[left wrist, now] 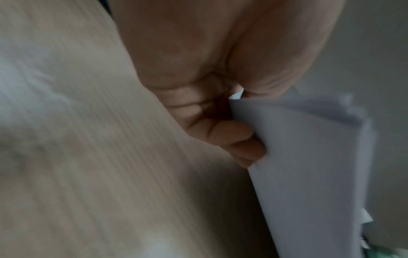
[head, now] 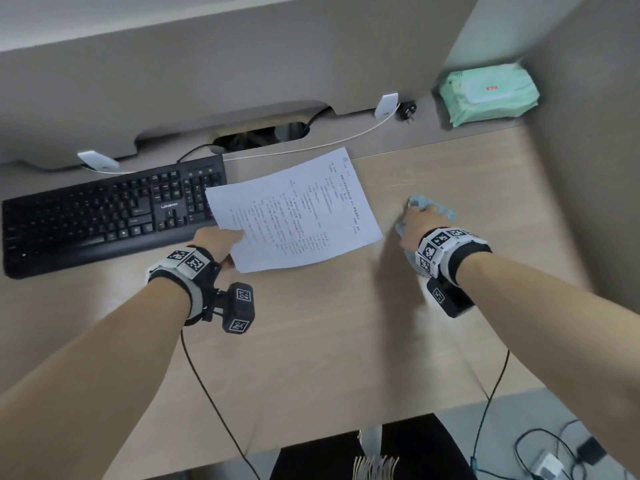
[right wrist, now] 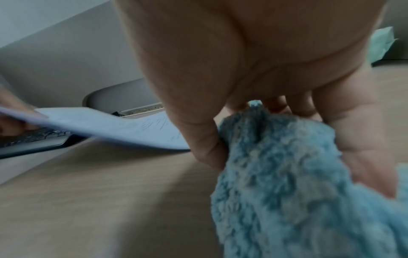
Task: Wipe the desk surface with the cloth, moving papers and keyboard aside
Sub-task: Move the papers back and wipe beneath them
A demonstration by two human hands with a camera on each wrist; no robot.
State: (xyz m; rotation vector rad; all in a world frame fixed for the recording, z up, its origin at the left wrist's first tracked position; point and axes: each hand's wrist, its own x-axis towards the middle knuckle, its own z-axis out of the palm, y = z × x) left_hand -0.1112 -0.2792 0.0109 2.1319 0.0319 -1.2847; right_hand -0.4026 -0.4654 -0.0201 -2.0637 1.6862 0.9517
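Observation:
My left hand (head: pixel 221 244) pinches the near corner of the printed papers (head: pixel 294 209) and holds them lifted above the wooden desk (head: pixel 311 341), partly over the right end of the black keyboard (head: pixel 104 213). In the left wrist view the fingers (left wrist: pixel 232 134) curl against the sheet's (left wrist: pixel 309 165) underside. My right hand (head: pixel 415 226) grips a fluffy blue cloth (head: pixel 433 206) and presses it on the desk right of the papers. The right wrist view shows the cloth (right wrist: pixel 298 183) bunched between thumb and fingers, with the papers (right wrist: pixel 110 127) and keyboard (right wrist: pixel 33 141) at left.
A green pack of wipes (head: pixel 488 93) lies at the back right corner by the partition. Cables and a plug (head: pixel 407 110) run along the desk's back edge near a cable opening (head: pixel 259 133). Cables and an adapter (head: pixel 550 459) lie on the floor at right.

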